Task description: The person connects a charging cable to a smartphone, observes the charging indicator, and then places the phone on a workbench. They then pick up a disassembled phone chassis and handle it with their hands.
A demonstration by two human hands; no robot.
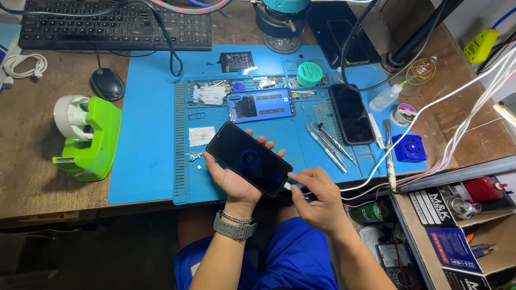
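A dark phone (pixel 250 159) is cradled in the left hand (pixel 232 180); a white cable plug (pixel 288 186), apparently seated already, is pinched by the right hand (pixel 317 200) above the counter (pixel 32 156).

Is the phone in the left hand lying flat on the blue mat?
No. The left hand holds the phone up off the blue mat, while the right hand pinches a white cable at its lower end.

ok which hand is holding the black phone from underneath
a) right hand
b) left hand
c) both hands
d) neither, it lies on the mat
b: the left hand cradles the black phone from below, above the blue mat, while the right hand pinches the white cable plug at its lower end.
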